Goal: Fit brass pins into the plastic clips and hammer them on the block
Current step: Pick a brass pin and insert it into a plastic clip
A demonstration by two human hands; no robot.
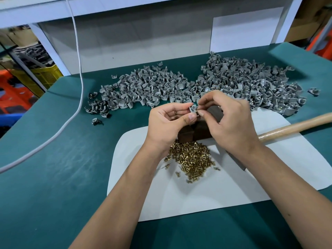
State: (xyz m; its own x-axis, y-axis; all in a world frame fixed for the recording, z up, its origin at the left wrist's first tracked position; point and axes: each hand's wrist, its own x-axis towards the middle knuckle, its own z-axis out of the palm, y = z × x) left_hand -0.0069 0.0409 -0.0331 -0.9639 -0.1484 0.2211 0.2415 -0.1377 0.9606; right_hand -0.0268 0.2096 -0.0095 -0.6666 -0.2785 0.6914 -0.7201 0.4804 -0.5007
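Observation:
My left hand (168, 121) pinches a small grey plastic clip (193, 108) between thumb and fingers, above the dark block (195, 133). My right hand (228, 119) pinches a brass pin (197, 111) at the clip's side, touching it. A heap of loose brass pins (192, 159) lies on the white mat (224, 186) just in front of the block. Both hands hide most of the block.
Two big piles of grey clips lie behind my hands, one at the left (142, 88) and one at the right (251, 81). A hammer with a wooden handle (294, 127) lies on the mat at my right. A white cable (79, 72) runs across the green table (53, 159).

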